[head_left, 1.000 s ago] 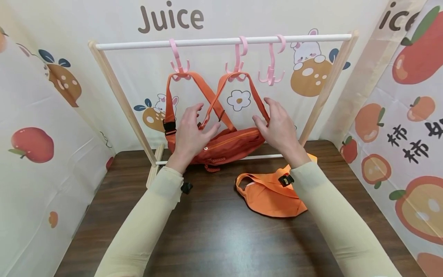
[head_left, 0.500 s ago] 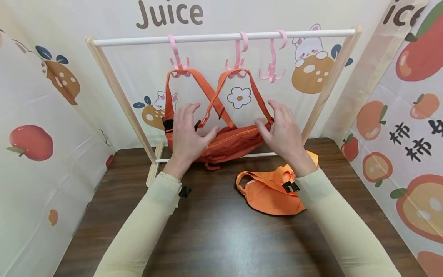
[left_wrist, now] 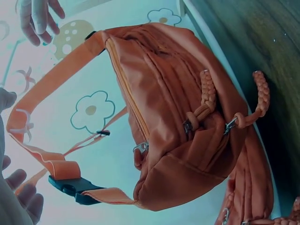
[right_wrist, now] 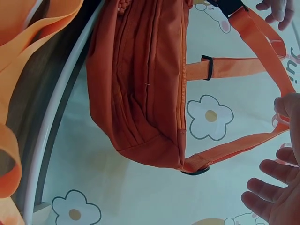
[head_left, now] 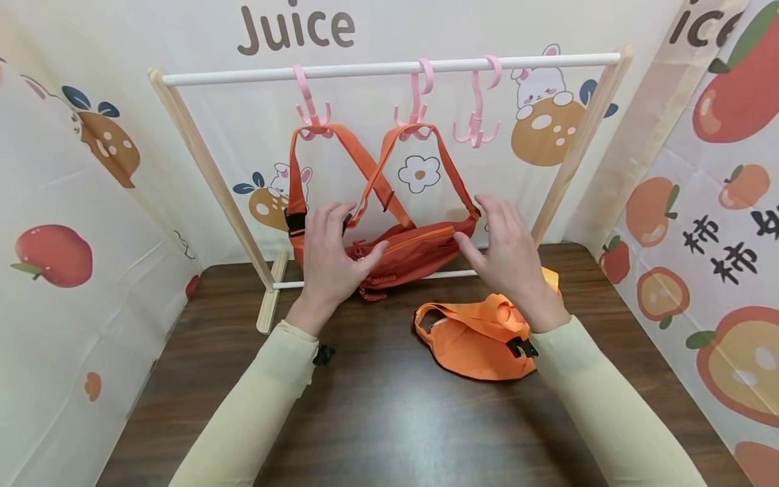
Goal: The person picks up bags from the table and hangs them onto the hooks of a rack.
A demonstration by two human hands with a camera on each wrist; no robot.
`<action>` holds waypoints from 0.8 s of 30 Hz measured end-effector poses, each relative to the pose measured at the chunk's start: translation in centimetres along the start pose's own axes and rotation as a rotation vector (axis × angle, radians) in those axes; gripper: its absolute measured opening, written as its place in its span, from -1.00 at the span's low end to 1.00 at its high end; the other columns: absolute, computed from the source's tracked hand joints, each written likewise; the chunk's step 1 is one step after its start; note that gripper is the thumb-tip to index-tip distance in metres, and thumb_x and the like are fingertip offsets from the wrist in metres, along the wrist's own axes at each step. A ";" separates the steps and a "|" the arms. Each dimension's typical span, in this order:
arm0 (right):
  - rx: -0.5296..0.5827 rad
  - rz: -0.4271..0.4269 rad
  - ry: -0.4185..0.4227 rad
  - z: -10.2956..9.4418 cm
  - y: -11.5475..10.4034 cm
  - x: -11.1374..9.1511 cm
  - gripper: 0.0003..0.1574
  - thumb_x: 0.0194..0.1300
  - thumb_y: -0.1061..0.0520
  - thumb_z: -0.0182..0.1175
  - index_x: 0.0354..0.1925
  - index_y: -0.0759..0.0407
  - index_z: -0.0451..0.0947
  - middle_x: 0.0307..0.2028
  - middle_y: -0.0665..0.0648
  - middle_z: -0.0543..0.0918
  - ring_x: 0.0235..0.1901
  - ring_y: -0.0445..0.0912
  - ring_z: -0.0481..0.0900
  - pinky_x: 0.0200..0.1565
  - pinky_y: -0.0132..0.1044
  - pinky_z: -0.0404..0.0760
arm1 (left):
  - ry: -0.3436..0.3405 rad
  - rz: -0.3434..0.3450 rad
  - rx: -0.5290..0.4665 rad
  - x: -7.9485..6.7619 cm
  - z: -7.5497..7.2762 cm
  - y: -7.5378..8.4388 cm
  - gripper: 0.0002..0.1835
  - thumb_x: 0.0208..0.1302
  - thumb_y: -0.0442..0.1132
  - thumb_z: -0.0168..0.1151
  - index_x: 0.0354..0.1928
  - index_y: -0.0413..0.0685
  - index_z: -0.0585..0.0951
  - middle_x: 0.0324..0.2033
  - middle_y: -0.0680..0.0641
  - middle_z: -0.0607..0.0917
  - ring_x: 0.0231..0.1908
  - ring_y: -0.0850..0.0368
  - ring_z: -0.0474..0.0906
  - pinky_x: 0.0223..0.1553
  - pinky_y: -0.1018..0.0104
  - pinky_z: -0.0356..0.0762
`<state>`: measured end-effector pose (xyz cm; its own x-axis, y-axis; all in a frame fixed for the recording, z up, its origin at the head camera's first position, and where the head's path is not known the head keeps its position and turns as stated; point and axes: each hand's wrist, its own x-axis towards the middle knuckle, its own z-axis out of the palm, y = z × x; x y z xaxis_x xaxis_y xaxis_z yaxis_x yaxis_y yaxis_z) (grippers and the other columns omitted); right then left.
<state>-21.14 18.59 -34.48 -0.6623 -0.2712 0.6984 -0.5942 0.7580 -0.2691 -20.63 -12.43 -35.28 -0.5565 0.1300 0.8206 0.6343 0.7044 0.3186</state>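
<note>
A rust-red waist bag [head_left: 420, 250] hangs by its looped strap [head_left: 447, 162] from the middle pink hook [head_left: 416, 111]. My left hand [head_left: 331, 264] is at its left end, fingers spread and holding nothing. At the right end my right hand [head_left: 508, 260] stands with thumb and fingers apart, also holding nothing. The black buckle [left_wrist: 75, 188] on the strap shows beside my left fingers in the left wrist view. Behind it, a second rust-red bag [left_wrist: 253, 178] hangs from the left pink hook [head_left: 312, 111], partly hidden by my left hand.
A bright orange waist bag [head_left: 475, 345] lies on the dark wooden table [head_left: 377, 412], near my right wrist. The rack's white top rail [head_left: 365, 70] carries a third pink hook [head_left: 477, 118] with nothing on it. Wooden posts [head_left: 209, 172] stand at both ends.
Both hands have come down a little, and the right hand has shifted right, away from the strap. The hanging bags keep their places on the hooks.
</note>
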 end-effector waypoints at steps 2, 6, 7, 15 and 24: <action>-0.005 -0.006 -0.008 -0.1 0.1 -0.4 -0.13 0.38 -0.02 0.45 0.46 0.32 0.34 0.30 0.34 0.53 0.26 0.22 0.49 0.29 0.20 0.51 | -0.006 0.001 -0.007 -0.2 0.1 0.3 -0.20 0.19 0.15 0.52 0.31 -0.22 0.53 0.14 -0.23 0.54 0.06 -0.21 0.41 0.09 -0.11 0.38; -0.018 -0.028 -0.019 -0.4 0.3 -1.0 -0.13 0.36 -0.02 0.46 0.44 0.33 0.36 0.31 0.33 0.53 0.23 0.21 0.50 0.28 0.19 0.52 | -0.035 0.019 -0.021 -0.8 0.3 0.6 -0.19 0.18 0.15 0.55 0.32 -0.22 0.53 0.18 -0.23 0.55 0.06 -0.20 0.42 0.07 -0.11 0.37; -0.019 -0.038 -0.022 -0.4 0.4 -1.2 -0.13 0.36 -0.01 0.46 0.44 0.34 0.36 0.31 0.34 0.53 0.23 0.22 0.51 0.28 0.18 0.51 | -0.046 0.020 -0.025 -1.0 0.4 0.7 -0.19 0.17 0.14 0.56 0.32 -0.22 0.53 0.19 -0.23 0.55 0.08 -0.20 0.42 0.08 -0.11 0.38; -0.034 -0.050 -0.091 -0.9 1.0 -3.2 -0.10 0.35 -0.04 0.45 0.46 0.31 0.35 0.28 0.32 0.55 0.23 0.21 0.50 0.28 0.19 0.51 | -0.143 0.035 -0.071 -2.7 1.6 1.6 -0.23 0.15 0.11 0.59 0.28 -0.19 0.56 0.18 -0.20 0.60 0.18 -0.14 0.48 0.21 -0.07 0.49; -0.064 -0.022 -0.215 -1.8 1.9 -5.1 -0.09 0.34 -0.04 0.47 0.46 0.31 0.36 0.36 0.33 0.49 0.37 0.23 0.42 0.38 0.22 0.39 | -0.324 0.028 -0.119 -3.9 3.8 2.5 -0.21 0.19 0.17 0.58 0.32 -0.11 0.54 0.19 -0.09 0.61 0.20 -0.02 0.53 0.22 -0.03 0.57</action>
<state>-18.01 22.51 -37.36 -0.7354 -0.4029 0.5448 -0.5840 0.7847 -0.2080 -18.89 -8.53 -39.43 -0.6676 0.3764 0.6423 0.6991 0.6135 0.3671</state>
